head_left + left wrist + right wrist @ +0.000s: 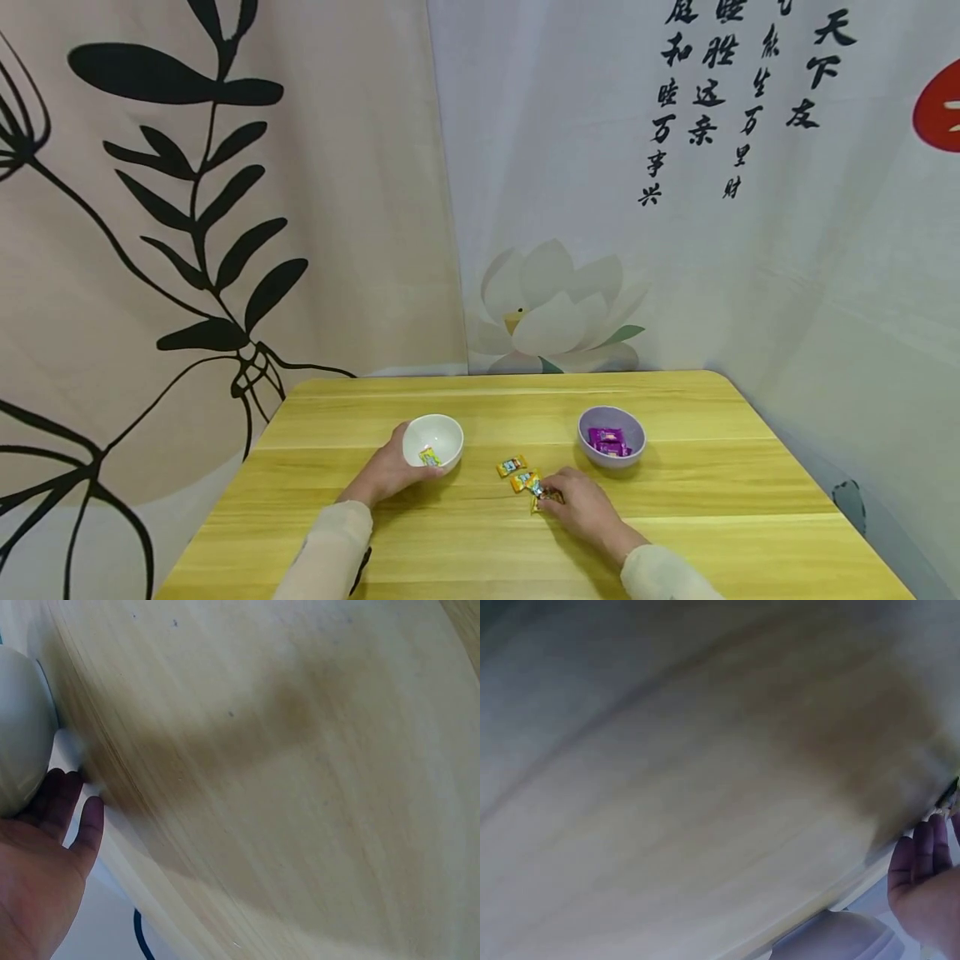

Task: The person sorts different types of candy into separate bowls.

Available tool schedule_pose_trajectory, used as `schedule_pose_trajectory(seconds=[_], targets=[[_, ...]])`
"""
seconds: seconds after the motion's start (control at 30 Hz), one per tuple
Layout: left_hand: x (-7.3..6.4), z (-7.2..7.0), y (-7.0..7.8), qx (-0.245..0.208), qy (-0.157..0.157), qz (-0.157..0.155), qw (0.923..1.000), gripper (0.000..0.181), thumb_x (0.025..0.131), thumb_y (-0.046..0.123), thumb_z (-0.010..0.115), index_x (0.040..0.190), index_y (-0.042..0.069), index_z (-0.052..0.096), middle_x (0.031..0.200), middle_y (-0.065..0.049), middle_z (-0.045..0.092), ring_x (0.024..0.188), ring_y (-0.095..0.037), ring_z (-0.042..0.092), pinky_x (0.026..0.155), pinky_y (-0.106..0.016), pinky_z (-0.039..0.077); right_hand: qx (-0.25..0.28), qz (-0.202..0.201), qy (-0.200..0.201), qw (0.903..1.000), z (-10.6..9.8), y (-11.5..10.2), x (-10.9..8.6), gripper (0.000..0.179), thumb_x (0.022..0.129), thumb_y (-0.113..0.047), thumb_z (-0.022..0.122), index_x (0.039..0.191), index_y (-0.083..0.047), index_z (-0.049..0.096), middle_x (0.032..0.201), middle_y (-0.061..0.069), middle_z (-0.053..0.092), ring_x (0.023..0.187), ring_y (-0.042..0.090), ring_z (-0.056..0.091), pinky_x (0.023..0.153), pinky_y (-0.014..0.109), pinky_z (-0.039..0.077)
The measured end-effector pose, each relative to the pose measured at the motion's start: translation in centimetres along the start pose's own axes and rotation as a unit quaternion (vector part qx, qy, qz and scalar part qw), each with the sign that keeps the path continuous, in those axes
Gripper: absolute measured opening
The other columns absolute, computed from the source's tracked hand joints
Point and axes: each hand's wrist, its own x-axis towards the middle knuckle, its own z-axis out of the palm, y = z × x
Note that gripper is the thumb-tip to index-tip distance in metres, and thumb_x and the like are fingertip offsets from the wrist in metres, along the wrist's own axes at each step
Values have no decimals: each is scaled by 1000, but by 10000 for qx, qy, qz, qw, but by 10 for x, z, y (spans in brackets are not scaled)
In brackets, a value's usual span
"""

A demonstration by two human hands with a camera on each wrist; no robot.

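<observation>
My left hand (pixel 393 471) grips a small white bowl (pixel 450 457) from its left side, thumb along the near wall. Inside the bowl lies one yellow-green wrapped candy (pixel 430 457). The side of the bowl (pixel 22 731) also shows in the left wrist view. To its right, my right hand (pixel 585 508) has thumb and fingers around a yellow-and-dark wrapped candy (pixel 553 495), partly hidden by the fingers. Several other yellow wrapped candies (pixel 512 466) lie on the table just left of these fingertips. In the right wrist view, the right hand (pixel 926 889) appears at the right edge.
A lavender bowl (pixel 640 433) holding purple wrapped candies (pixel 606 437) stands behind my right hand. Everything rests on a yellow wood-grain table (pixel 712 467). Behind its far edge hangs a printed cloth (pixel 375 208) with plants and characters.
</observation>
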Motion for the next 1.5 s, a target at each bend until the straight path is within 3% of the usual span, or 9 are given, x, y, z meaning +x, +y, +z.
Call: schedule_pose_trajectory(seconds=[0.43, 0.77, 1.1, 1.37, 1.5], targets=[[1, 1, -4, -3, -3, 36, 10000, 117, 67, 55, 87, 154, 10, 24, 132, -12, 56, 112, -28, 56, 95, -53, 44, -179, 36, -135, 9997, 0, -5, 10, 46, 88, -28, 74, 123, 0, 65, 114, 15, 63, 107, 35, 59, 95, 54, 46], [0, 1, -2, -66, -45, 15, 10000, 118, 68, 55, 87, 155, 9, 21, 133, -14, 55, 112, -29, 55, 96, -52, 43, -335, -157, 80, 9993, 3, -6, 11, 35, 86, -25, 76, 112, -1, 71, 105, 12, 64, 99, 32, 60, 90, 52, 48], [0, 1, -1, -91, -25, -31, 10000, 119, 67, 55, 87, 155, 10, 20, 132, -15, 56, 112, -30, 56, 96, -52, 43, -310, -213, 371, 9986, 6, -6, 9, 10, 85, -20, 78, 91, -13, 73, 96, 1, 64, 91, 23, 61, 82, 45, 51], [-1, 1, 2, -138, 27, -34, 9999, 119, 68, 53, 88, 155, 9, 21, 130, -15, 57, 111, -29, 56, 96, -52, 43, -539, -436, 494, 9964, 9, -9, 11, 10, 84, -21, 78, 87, -15, 71, 102, 2, 63, 96, 23, 60, 86, 45, 50], [-2, 1, 3, -189, 19, -35, 9998, 117, 68, 52, 88, 155, 10, 22, 130, -14, 57, 111, -28, 56, 96, -51, 43, -309, -259, 467, 9981, 9, -13, 14, 10, 86, -22, 77, 90, -14, 73, 98, 0, 65, 92, 20, 61, 84, 43, 50]])
